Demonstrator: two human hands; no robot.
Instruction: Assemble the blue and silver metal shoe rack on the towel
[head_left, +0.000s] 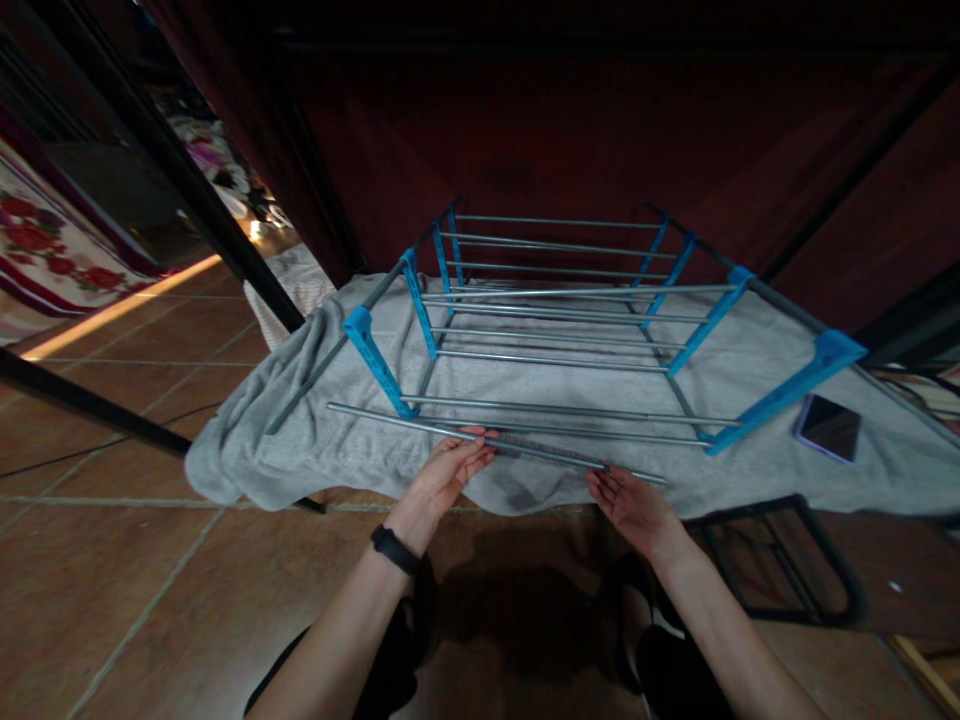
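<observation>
A rack of grey metal rods and blue plastic connectors point(375, 365) lies on a grey towel point(315, 450) spread on the floor. A loose grey rod point(405, 422) lies across the towel's near edge. My left hand point(448, 468) has its fingers curled round this rod near the middle. My right hand point(634, 500) is palm up just under the rod's right end, fingers spread and touching it. A black band sits on my left wrist.
A phone point(827, 427) lies on the towel at the right. A black metal frame point(787, 560) rests on the brown tiled floor point(112, 580) near my right arm. Black poles point(187, 190) slant across the left. A dark red curtain hangs behind.
</observation>
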